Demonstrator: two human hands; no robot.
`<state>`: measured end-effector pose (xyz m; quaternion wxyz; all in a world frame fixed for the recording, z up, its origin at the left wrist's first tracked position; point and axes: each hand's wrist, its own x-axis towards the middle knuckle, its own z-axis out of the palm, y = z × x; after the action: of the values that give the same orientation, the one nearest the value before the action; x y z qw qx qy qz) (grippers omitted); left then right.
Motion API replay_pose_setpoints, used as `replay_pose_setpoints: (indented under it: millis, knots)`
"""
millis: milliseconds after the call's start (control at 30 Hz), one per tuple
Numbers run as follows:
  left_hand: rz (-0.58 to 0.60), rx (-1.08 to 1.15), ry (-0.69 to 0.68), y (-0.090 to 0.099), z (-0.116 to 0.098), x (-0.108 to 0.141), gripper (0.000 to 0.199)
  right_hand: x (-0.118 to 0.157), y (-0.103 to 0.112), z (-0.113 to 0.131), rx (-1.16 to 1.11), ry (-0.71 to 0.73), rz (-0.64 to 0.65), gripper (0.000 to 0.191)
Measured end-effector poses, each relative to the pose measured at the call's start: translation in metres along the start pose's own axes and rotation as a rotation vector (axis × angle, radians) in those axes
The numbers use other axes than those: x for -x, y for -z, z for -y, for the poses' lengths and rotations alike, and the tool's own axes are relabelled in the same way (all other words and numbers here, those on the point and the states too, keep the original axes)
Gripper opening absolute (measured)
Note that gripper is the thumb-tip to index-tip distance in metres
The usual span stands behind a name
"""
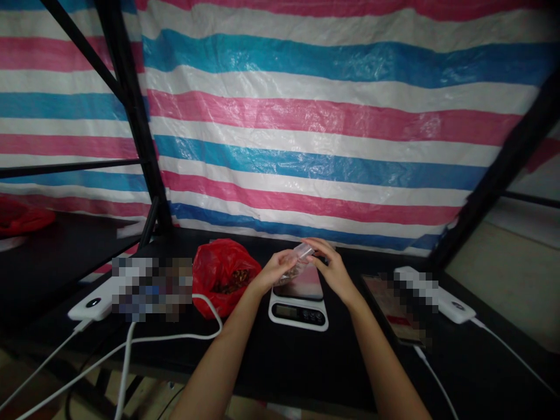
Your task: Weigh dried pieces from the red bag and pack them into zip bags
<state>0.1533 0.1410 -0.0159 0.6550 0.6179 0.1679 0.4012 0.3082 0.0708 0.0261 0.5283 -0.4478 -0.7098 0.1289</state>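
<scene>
1. Clear plastic bag [296, 263] is being held above a digital kitchen scale [298, 312], with its long axis running diagonally. Its upper end is pointing up and toward the person's right, while its lower end is angling down toward the left hand.
2. Brown pieces [292, 273] are gathering in the bag's lower part, too small to identify.
3. Left hand [273, 271] is curling around the bag's lower part in a narrow, closed hold.
4. Right hand [333, 269] is reaching in from the opposite side, half open, with its fingers [318, 248] touching the bag's upper end. Whether they are gripping it cannot be told from this view.
5. Scale's shiny platform [303, 283] is sitting directly beneath the bag, though any contact between them is hidden. The scale is standing on a black table [245, 373].
6. Red plastic bag [221, 277] is resting just beside the scale on the left, holding more brown material [234, 280].
7. White power banks [90, 306] [457, 307] are lying toward either end of the table, with white cables [175, 337] trailing from the left one.
8. Striped pink, white and blue tarpaulin [306, 116] is hanging behind the table, beside a black metal frame post [131, 116].
</scene>
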Motion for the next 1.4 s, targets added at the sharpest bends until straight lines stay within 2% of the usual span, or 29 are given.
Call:
replay_pose_setpoints:
  millis: [100,200,367,433,533,600,667,800,900,967,1033,1100,1167,1233,1300,1400]
  knots:
    - [0.01,-0.008,0.006,0.001,-0.002,0.0,0.056,0.0,0.001,-0.003,-0.025,-0.028,-0.071,0.028]
    - [0.029,-0.085,-0.066,0.0,-0.008,0.0,0.052,0.0,0.004,-0.006,-0.013,-0.031,-0.196,0.027]
    - [-0.074,-0.522,-0.274,-0.005,-0.012,0.001,0.044,-0.001,0.009,-0.01,-0.002,-0.083,-0.318,0.03]
    - [-0.064,-0.664,-0.308,-0.008,-0.009,0.002,0.043,-0.001,0.01,-0.012,0.001,-0.098,-0.337,0.03]
    - [0.008,-0.798,-0.336,-0.008,-0.005,0.003,0.054,-0.001,0.01,-0.013,-0.007,-0.109,-0.348,0.03]
    - [-0.005,-0.83,-0.374,-0.006,-0.007,0.003,0.063,-0.001,0.008,-0.011,-0.051,-0.122,-0.343,0.031]
    - [-0.069,-0.827,-0.421,-0.004,-0.011,0.003,0.061,-0.001,0.005,-0.009,-0.126,-0.138,-0.344,0.035]
    - [-0.247,-0.87,-0.488,-0.005,-0.025,0.01,0.024,-0.002,0.0,-0.006,-0.252,-0.158,-0.35,0.051]
    - [-0.374,-1.055,-0.523,-0.008,-0.036,0.033,0.021,-0.002,-0.003,-0.009,-0.289,-0.178,-0.384,0.046]
    - [-0.526,-1.193,-0.522,-0.008,-0.045,0.056,0.02,-0.002,-0.006,-0.013,-0.354,-0.213,-0.386,0.038]
    - [-0.777,-1.293,-0.47,0.0,-0.054,0.081,0.018,-0.001,-0.01,-0.016,-0.431,-0.245,-0.354,0.034]
    - [-1.013,-1.39,-0.355,0.015,-0.062,0.1,0.021,0.0,-0.018,-0.014,-0.459,-0.252,-0.28,0.031]
    - [-1.127,-1.497,-0.214,0.038,-0.065,0.113,0.038,0.001,-0.029,-0.005,-0.426,-0.226,-0.166,0.033]
    - [-1.091,-1.564,-0.097,0.063,-0.062,0.12,0.051,0.001,-0.044,0.009,-0.34,-0.174,-0.031,0.042]
    - [-0.954,-1.563,-0.021,0.082,-0.053,0.124,0.063,-0.001,-0.063,0.027,-0.214,-0.086,0.108,0.049]
    - [-0.789,-1.558,0.131,0.09,-0.039,0.13,0.08,-0.007,-0.095,0.05,-0.011,0.096,0.363,0.04]
